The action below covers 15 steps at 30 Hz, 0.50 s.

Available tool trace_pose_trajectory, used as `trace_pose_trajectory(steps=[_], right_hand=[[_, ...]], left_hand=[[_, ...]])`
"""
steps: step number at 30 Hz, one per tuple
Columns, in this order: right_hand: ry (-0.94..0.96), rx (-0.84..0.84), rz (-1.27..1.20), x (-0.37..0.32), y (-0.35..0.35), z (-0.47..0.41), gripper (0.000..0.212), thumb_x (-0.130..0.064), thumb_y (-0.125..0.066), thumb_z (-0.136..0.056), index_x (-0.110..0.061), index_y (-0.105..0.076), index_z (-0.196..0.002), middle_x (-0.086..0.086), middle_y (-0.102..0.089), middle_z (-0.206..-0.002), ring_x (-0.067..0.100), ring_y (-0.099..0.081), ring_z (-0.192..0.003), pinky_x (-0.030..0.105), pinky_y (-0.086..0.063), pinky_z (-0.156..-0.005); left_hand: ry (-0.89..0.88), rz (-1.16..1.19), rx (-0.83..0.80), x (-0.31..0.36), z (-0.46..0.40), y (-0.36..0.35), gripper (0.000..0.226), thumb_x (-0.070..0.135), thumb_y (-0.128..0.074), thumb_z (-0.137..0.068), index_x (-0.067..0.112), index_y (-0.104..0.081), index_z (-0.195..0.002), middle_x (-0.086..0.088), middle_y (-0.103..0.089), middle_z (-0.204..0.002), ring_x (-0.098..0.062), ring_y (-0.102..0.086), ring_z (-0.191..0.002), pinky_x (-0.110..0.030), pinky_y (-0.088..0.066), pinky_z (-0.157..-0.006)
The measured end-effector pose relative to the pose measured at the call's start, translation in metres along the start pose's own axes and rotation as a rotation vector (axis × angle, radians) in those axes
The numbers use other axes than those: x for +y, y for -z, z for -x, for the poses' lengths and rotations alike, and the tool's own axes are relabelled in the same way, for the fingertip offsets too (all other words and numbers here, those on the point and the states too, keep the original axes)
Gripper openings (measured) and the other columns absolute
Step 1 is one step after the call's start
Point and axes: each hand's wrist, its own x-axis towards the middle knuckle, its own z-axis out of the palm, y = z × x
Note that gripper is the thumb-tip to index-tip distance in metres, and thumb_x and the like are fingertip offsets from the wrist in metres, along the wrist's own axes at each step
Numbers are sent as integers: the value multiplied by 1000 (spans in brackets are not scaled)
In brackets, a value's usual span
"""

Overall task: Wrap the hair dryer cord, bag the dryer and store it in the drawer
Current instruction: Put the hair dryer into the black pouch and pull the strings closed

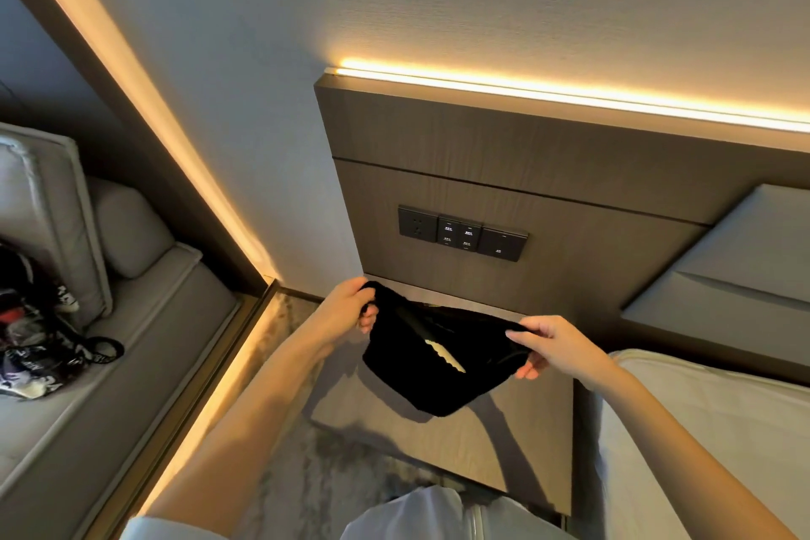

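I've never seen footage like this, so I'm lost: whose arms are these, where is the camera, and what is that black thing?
There is no machine here: a person wears a camera on the head, looking forward and down, so the arms reach in from below. The left hand and right hand each pinch an edge of a black bag, holding its mouth open above a nightstand. Something dark lies inside; I cannot tell what. Behind is a switch panel, a bed to the right, a sofa to the left.
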Motion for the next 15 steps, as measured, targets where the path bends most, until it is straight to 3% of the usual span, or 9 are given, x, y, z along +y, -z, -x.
trace_pose_trajectory(steps=[3,7,11,15], right_hand=[[-99,-33,-129,15,-7,-6,8,-14,-61,-87,-13,-68,-83,3,-73,-73,16,-73,-69,18,-56,-57],[-195,-49,-69,25,-22,-14,12,-3,-63,-84,-9,-59,-74,9,-65,-75,17,-68,-71,22,-54,-63],[-272,-86,-6,26,-28,-19,11,5,-59,-83,-5,-60,-79,9,-61,-74,14,-62,-68,16,-51,-58],[-327,-111,21,25,-29,-22,8,4,-60,-83,0,-66,-86,8,-64,-76,13,-65,-69,17,-53,-60]], left_hand=[[3,72,-71,8,6,-4,26,9,-32,-98,13,-33,-72,-1,-30,-56,-10,-31,-46,-20,-30,-44],[-25,141,-84,11,8,1,30,9,-33,-98,14,-30,-69,1,-29,-54,-9,-30,-44,-21,-29,-46],[-8,139,-46,8,8,12,30,10,-33,-98,14,-32,-69,0,-29,-57,-10,-29,-48,-23,-29,-49],[39,251,6,-2,8,19,31,7,-31,-98,14,-29,-69,-1,-25,-59,-10,-27,-47,-19,-29,-43]])
